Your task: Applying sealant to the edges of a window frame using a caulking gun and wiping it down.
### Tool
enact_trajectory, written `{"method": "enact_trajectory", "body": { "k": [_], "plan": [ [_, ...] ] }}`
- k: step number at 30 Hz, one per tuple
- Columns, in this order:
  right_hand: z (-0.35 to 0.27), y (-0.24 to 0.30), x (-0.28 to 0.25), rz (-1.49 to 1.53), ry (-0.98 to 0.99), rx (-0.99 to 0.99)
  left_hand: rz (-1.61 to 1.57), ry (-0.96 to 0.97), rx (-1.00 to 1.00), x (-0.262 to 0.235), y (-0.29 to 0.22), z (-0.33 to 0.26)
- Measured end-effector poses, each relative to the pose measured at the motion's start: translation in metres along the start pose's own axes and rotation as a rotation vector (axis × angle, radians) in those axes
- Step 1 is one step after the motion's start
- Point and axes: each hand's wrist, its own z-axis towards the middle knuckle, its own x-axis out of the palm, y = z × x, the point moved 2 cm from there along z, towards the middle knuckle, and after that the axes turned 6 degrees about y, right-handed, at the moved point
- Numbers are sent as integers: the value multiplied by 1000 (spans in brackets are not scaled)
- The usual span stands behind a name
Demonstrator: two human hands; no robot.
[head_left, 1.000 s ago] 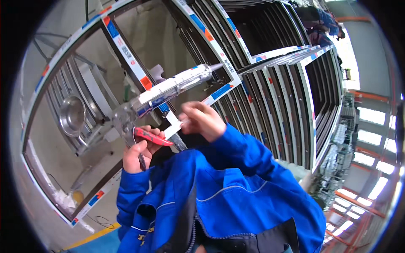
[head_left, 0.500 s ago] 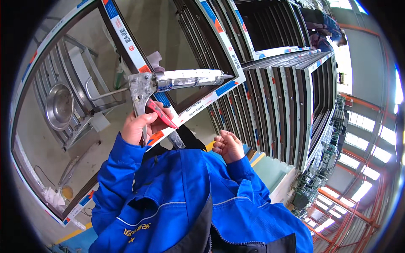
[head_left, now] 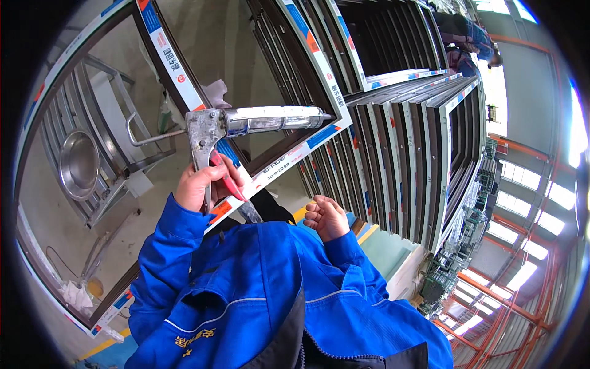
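Observation:
A worn metal caulking gun [head_left: 270,119] lies across the view, its nozzle pointing right over the inner corner of a dark window frame [head_left: 295,150] edged with printed white film. My left hand [head_left: 200,184] is closed around its handle, fingers on the red trigger [head_left: 228,179]. The bent end of the gun's metal rod [head_left: 153,139] sticks out to the left. My right hand [head_left: 327,218] is apart from the gun, in front of my jacket, fingers curled into a loose fist with nothing showing in them.
Stacked dark frames [head_left: 393,166] stand close on the right. Through the frame's left opening show a metal bowl [head_left: 79,165] on a metal rack [head_left: 104,200] and crumpled white paper [head_left: 76,295]. Another person [head_left: 467,37] is at the far upper right.
The red trigger has swung inward toward the handle as my left fingers closed further. My right hand keeps its curled shape. The whole view has shifted slightly.

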Motion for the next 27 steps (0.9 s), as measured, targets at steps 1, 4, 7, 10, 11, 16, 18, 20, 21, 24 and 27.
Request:
{"method": "enact_trajectory", "body": {
  "k": [1, 4, 7, 10, 11, 16, 18, 20, 21, 24, 27],
  "plan": [
    [1, 0, 1, 4, 23, 0, 25, -20, -19, -1, -1, 0],
    [3, -1, 2, 8, 48, 14, 28, -56, -14, -3, -2, 0],
    [3, -4, 3, 34, 52, 41, 13, -98, -14, -5, 0, -1],
    [5, -7, 4, 36, 59, 49, -18, -76, -10, -9, 0, -1],
    [6, -9, 5, 48, 60, 58, -63, -105, -21, -11, 1, -2],
    [10, -13, 5, 37, 31, 76, -78, -129, -44, -15, 1, -2],
    [10, -13, 4, 45, 43, 85, -57, -129, -22, -14, 0, -2],
    [10, -13, 3, 39, 54, 75, -40, -133, -8, -12, 0, -3],
    [10, -13, 2, 31, 35, 71, -17, -174, -3, -13, -1, -4],
    [12, -14, 0, 32, 36, 91, -4, -194, -8, -16, -3, -4],
    [12, -17, 0, 17, 21, 96, -37, -166, -31, -17, 0, -2]
  ]
}}
